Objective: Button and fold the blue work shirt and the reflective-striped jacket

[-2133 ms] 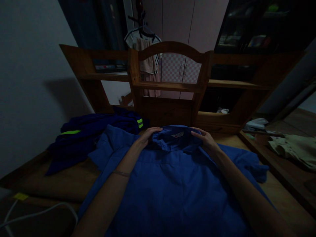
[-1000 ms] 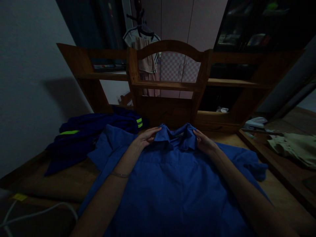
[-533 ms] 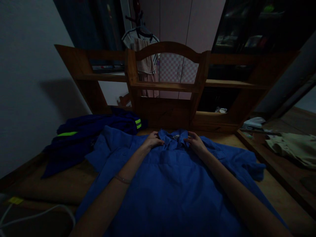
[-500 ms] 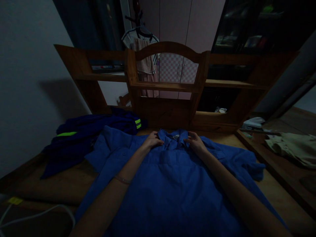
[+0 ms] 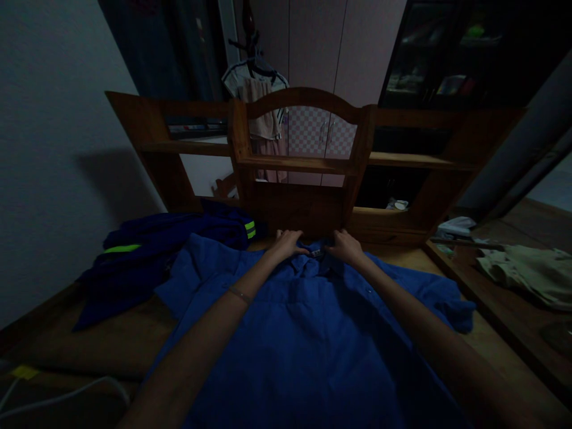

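A bright blue shirt (image 5: 308, 345) lies spread flat on the wooden table (image 5: 111, 333), collar at the far end. My left hand (image 5: 288, 243) rests on the left side of the collar, fingers curled over the cloth. My right hand (image 5: 346, 246) presses the right side of the collar, fingers bent onto it. A small white label (image 5: 317, 253) shows between the two hands. Both forearms reach out over the shirt's back.
A dark navy garment with yellow-green reflective stripes (image 5: 174, 238) is heaped at the left. A wooden shelf unit (image 5: 304, 173) stands just behind the collar. A pale crumpled cloth (image 5: 527, 274) lies at the right. A white cable (image 5: 67, 393) runs along the near left.
The collar was held up and has been laid down flat. Both hands moved closer together and farther away, toward the shelf unit, now pressing the collar near its label.
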The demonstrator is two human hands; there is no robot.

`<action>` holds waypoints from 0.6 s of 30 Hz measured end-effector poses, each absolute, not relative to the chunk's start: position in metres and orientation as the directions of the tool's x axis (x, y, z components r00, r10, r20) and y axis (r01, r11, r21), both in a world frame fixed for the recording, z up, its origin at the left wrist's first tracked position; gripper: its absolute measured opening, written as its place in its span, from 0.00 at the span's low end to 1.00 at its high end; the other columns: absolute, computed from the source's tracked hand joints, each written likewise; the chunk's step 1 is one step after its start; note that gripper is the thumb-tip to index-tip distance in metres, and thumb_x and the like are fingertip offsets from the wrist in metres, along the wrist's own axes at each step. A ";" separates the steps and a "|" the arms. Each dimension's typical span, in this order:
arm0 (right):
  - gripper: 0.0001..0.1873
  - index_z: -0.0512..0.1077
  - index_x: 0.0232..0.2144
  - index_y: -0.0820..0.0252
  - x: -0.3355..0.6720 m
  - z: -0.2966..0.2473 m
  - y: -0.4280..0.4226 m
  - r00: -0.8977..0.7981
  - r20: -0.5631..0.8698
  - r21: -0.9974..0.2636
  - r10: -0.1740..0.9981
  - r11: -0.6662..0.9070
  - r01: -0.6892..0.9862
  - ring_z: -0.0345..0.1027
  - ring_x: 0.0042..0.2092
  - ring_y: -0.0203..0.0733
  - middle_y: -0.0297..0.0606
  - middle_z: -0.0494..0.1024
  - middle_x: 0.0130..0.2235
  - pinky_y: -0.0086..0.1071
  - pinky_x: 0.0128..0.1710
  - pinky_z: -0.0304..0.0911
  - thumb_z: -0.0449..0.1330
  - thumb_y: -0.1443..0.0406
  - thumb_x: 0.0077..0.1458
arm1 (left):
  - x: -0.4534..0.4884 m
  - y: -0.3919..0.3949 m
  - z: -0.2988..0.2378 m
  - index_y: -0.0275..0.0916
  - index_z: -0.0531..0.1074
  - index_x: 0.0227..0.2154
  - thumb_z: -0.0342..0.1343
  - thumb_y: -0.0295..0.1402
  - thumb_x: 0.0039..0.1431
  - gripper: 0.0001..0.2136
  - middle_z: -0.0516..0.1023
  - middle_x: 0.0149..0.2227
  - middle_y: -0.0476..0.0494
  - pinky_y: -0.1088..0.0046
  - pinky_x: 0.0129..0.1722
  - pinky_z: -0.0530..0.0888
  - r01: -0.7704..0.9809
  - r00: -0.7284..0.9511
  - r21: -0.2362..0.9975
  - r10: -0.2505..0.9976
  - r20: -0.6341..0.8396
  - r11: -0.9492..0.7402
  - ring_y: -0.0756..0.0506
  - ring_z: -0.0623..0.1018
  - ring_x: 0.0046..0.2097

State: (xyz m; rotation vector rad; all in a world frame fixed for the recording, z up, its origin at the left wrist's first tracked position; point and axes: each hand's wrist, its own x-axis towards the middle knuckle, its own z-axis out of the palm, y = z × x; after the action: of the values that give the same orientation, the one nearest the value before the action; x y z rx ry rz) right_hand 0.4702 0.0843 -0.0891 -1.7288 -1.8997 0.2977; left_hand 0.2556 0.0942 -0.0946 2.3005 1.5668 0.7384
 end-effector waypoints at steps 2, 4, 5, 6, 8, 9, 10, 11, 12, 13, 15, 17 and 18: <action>0.15 0.71 0.35 0.63 0.464 -0.089 0.090 -0.034 0.207 -0.446 0.978 0.125 0.886 0.65 0.48 0.55 0.52 0.72 0.43 0.40 0.47 0.58 0.64 0.64 0.42 | 0.258 0.104 -0.092 0.40 0.76 0.32 0.66 0.42 0.39 0.17 0.76 0.35 0.41 0.65 0.50 0.60 0.781 0.307 0.492 0.922 0.235 -0.385 0.39 0.73 0.45; 0.12 0.72 0.35 0.65 0.466 -0.087 0.094 -0.024 0.193 -0.404 0.981 0.102 0.909 0.67 0.46 0.55 0.54 0.73 0.41 0.39 0.43 0.59 0.60 0.67 0.44 | 0.253 0.111 -0.090 0.39 0.76 0.28 0.63 0.43 0.44 0.13 0.77 0.31 0.41 0.69 0.44 0.64 0.778 0.292 0.509 0.929 0.228 -0.369 0.41 0.74 0.40; 0.11 0.72 0.35 0.66 0.471 -0.085 0.095 -0.014 0.192 -0.392 0.981 0.090 0.916 0.68 0.45 0.55 0.55 0.73 0.40 0.39 0.42 0.59 0.59 0.67 0.46 | 0.248 0.114 -0.089 0.38 0.77 0.28 0.61 0.43 0.46 0.13 0.77 0.30 0.41 0.71 0.40 0.65 0.774 0.282 0.521 0.933 0.224 -0.359 0.42 0.75 0.38; 0.11 0.72 0.35 0.66 0.476 -0.081 0.096 -0.004 0.194 -0.385 0.981 0.080 0.919 0.68 0.45 0.55 0.55 0.74 0.40 0.38 0.41 0.60 0.57 0.67 0.48 | 0.243 0.116 -0.088 0.38 0.77 0.28 0.60 0.43 0.48 0.13 0.77 0.28 0.41 0.73 0.37 0.65 0.769 0.274 0.535 0.937 0.218 -0.350 0.43 0.75 0.36; 0.11 0.72 0.35 0.65 0.489 -0.071 0.096 0.006 0.201 -0.384 0.980 0.073 0.921 0.69 0.44 0.53 0.53 0.75 0.40 0.36 0.40 0.60 0.54 0.65 0.51 | 0.231 0.118 -0.084 0.36 0.78 0.27 0.58 0.44 0.49 0.14 0.76 0.25 0.43 0.75 0.31 0.64 0.754 0.275 0.562 0.940 0.200 -0.340 0.45 0.74 0.31; 0.12 0.72 0.36 0.64 0.495 -0.065 0.096 0.004 0.207 -0.387 0.978 0.078 0.919 0.69 0.44 0.51 0.51 0.75 0.40 0.35 0.40 0.59 0.53 0.63 0.53 | 0.226 0.118 -0.081 0.35 0.78 0.27 0.58 0.44 0.49 0.15 0.76 0.24 0.44 0.76 0.29 0.64 0.742 0.285 0.576 0.939 0.192 -0.343 0.46 0.74 0.29; 0.13 0.72 0.36 0.63 0.499 -0.061 0.095 -0.002 0.214 -0.392 0.977 0.088 0.916 0.69 0.44 0.50 0.49 0.75 0.40 0.34 0.40 0.59 0.53 0.61 0.54 | 0.222 0.118 -0.078 0.35 0.78 0.26 0.57 0.44 0.49 0.15 0.75 0.23 0.45 0.76 0.28 0.63 0.727 0.299 0.590 0.935 0.188 -0.351 0.47 0.73 0.28; 0.15 0.72 0.37 0.62 0.500 -0.057 0.093 -0.012 0.222 -0.393 0.975 0.101 0.914 0.68 0.44 0.49 0.48 0.76 0.40 0.34 0.40 0.59 0.53 0.58 0.54 | 0.219 0.116 -0.075 0.36 0.78 0.27 0.57 0.45 0.50 0.15 0.76 0.24 0.46 0.77 0.27 0.63 0.712 0.315 0.601 0.930 0.190 -0.364 0.47 0.73 0.28; 0.17 0.72 0.38 0.61 0.499 -0.054 0.090 -0.027 0.225 -0.406 0.974 0.119 0.906 0.68 0.44 0.49 0.47 0.76 0.40 0.34 0.40 0.59 0.53 0.55 0.54 | 0.218 0.114 -0.072 0.36 0.78 0.29 0.56 0.45 0.50 0.16 0.77 0.26 0.47 0.78 0.28 0.64 0.689 0.335 0.615 0.921 0.197 -0.383 0.48 0.73 0.29; 0.20 0.71 0.39 0.60 0.495 -0.053 0.087 -0.045 0.221 -0.430 0.974 0.139 0.892 0.68 0.44 0.49 0.46 0.76 0.40 0.34 0.41 0.59 0.55 0.52 0.52 | 0.217 0.112 -0.068 0.37 0.78 0.30 0.56 0.45 0.51 0.16 0.77 0.27 0.47 0.78 0.28 0.64 0.659 0.362 0.634 0.909 0.205 -0.405 0.48 0.74 0.30; 0.22 0.71 0.40 0.58 0.482 -0.057 0.081 -0.083 0.196 -0.500 0.977 0.173 0.849 0.67 0.46 0.51 0.45 0.75 0.42 0.36 0.43 0.58 0.61 0.51 0.45 | 0.218 0.106 -0.062 0.37 0.78 0.33 0.56 0.45 0.51 0.16 0.78 0.30 0.48 0.79 0.29 0.65 0.578 0.421 0.681 0.879 0.223 -0.449 0.48 0.74 0.31; 0.22 0.72 0.39 0.58 0.468 -0.063 0.076 -0.099 0.167 -0.576 0.981 0.179 0.798 0.65 0.48 0.54 0.46 0.74 0.44 0.37 0.46 0.57 0.67 0.59 0.39 | 0.219 0.098 -0.056 0.36 0.78 0.33 0.56 0.44 0.50 0.16 0.78 0.30 0.47 0.79 0.29 0.66 0.494 0.470 0.726 0.850 0.239 -0.477 0.48 0.74 0.32; 0.21 0.72 0.38 0.58 0.463 -0.067 0.074 -0.094 0.153 -0.610 0.984 0.169 0.774 0.64 0.50 0.55 0.46 0.74 0.45 0.37 0.47 0.56 0.68 0.64 0.37 | 0.219 0.094 -0.053 0.36 0.78 0.33 0.57 0.44 0.50 0.16 0.78 0.30 0.47 0.79 0.30 0.66 0.468 0.487 0.740 0.840 0.241 -0.483 0.48 0.74 0.32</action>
State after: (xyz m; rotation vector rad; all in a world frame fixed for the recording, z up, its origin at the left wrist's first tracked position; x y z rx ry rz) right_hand 0.4631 0.0741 -0.0666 -1.6560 -1.9225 0.5166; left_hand 0.2186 0.0940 -0.0530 2.1324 1.0734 0.8033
